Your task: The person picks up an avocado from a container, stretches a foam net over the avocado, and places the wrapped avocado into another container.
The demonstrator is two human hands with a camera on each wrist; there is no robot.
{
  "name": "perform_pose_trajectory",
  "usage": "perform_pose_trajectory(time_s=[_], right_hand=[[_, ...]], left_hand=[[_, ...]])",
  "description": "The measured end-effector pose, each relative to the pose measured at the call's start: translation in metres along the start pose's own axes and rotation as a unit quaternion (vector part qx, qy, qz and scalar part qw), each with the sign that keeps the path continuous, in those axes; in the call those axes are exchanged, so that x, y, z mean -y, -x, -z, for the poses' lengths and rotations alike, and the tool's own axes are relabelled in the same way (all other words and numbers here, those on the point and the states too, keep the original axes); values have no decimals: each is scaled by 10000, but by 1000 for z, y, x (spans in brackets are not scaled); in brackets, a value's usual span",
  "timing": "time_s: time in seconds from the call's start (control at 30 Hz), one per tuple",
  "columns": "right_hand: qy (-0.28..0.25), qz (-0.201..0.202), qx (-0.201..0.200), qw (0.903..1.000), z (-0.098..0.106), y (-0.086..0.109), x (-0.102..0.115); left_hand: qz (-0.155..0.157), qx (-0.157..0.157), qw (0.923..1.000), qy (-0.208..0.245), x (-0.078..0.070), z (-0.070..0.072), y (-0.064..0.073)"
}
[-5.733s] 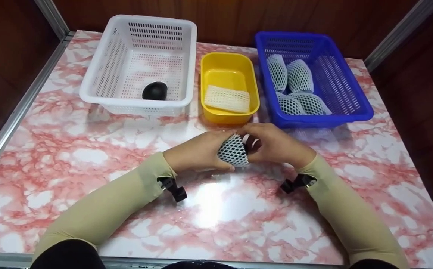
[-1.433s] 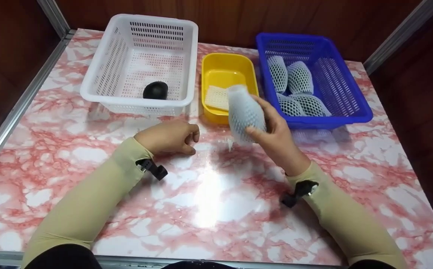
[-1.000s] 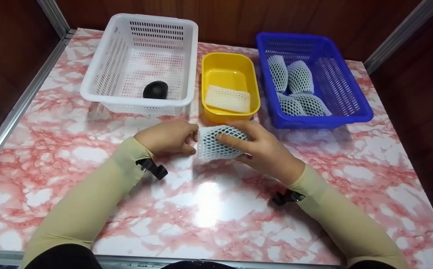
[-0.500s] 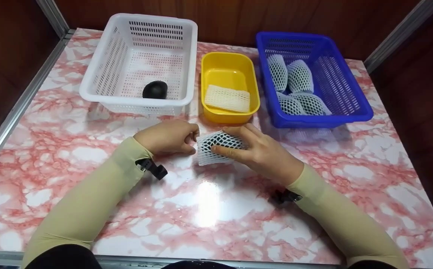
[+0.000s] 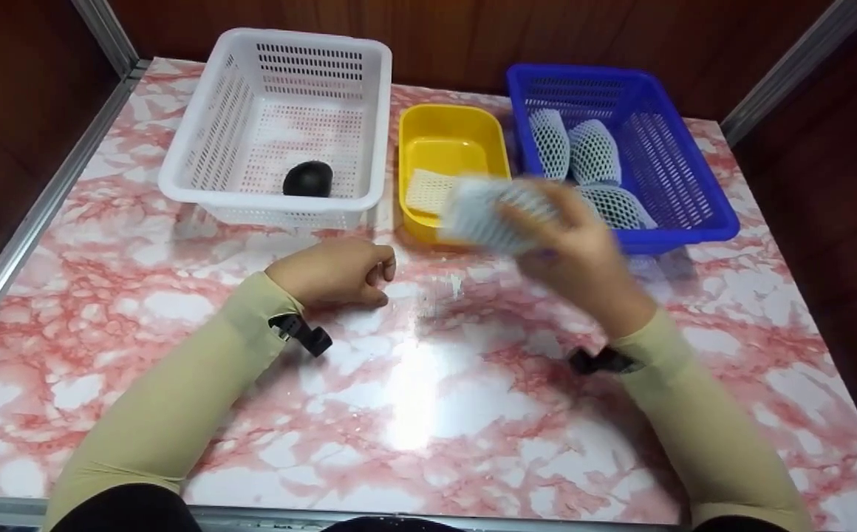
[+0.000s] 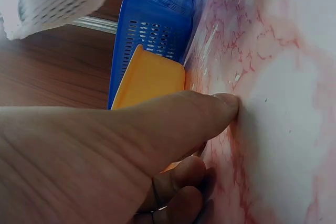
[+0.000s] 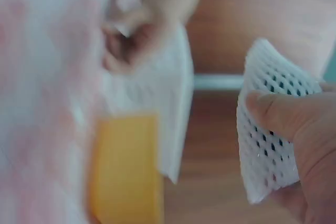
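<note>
My right hand (image 5: pixel 576 247) grips a white foam net sleeve (image 7: pixel 268 145) with something dark showing through its mesh. In the head view the sleeve is blurred and held up over the front right of the yellow tub (image 5: pixel 454 111). Seen from the left wrist, the sleeve (image 6: pixel 52 1) hangs at the upper left, above the blue basket (image 5: pixel 620 74). My left hand (image 5: pixel 332 273) rests on the table, its fingers loosely curled and holding nothing. Inside the tub lies a flat, pale foam net sleeve (image 5: pixel 427 193), partly hidden behind the raised one.
At the back left stands a white basket (image 5: pixel 273 196) with one dark, smooth, egg-shaped object (image 5: pixel 308 179) in it. Several net-wrapped pieces (image 5: pixel 595 151) lie in the blue basket, at its left side. The marbled table (image 5: pixel 251 414) meets wooden walls behind and beside.
Both hands earlier worked at the sleeve together; then the left let go and moved left. Over the last half second the right hand has lifted the sleeve up and rightward from the table.
</note>
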State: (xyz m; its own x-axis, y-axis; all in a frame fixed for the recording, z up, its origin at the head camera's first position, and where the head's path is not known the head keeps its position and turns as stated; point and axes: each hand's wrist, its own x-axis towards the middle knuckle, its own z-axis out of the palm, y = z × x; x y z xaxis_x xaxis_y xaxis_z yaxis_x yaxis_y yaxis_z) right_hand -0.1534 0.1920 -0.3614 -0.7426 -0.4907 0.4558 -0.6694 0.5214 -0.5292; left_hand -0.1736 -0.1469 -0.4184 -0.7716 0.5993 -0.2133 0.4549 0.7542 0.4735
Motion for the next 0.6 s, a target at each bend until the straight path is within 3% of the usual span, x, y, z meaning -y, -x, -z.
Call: perform_pose_trajectory(time_s=[0.03, 0.1, 0.17, 0.27, 0.4, 0.53, 0.6], right_hand=[[100, -374, -214, 9990, 11, -2, -5], [1262, -254, -885, 9877, 31, -6, -24], [1588, -878, -1309, 9747, 50, -10, -41], [1908, -1967, -1746, 9458, 78, -10, -68], [2352, -3123, -1452, 9089, 102, -2, -100], [2605, -3742, -692, 8873, 112, 3, -119], [2658, -3878, -420, 8816, 113, 3, -124]], left_hand=[[-6, 1, 10000, -2, 0, 0, 0], [-31, -8, 10000, -36, 0, 0, -1], [-45, -13, 10000, -52, 0, 0, -1], [-93, -18, 9999, -71, 2, -2, -1], [-71, -6, 10000, -14, 3, -3, -2], [-20, 3, 10000, 40, 4, -3, -3], [-4, 15, 10000, 45, 4, -3, -3]])
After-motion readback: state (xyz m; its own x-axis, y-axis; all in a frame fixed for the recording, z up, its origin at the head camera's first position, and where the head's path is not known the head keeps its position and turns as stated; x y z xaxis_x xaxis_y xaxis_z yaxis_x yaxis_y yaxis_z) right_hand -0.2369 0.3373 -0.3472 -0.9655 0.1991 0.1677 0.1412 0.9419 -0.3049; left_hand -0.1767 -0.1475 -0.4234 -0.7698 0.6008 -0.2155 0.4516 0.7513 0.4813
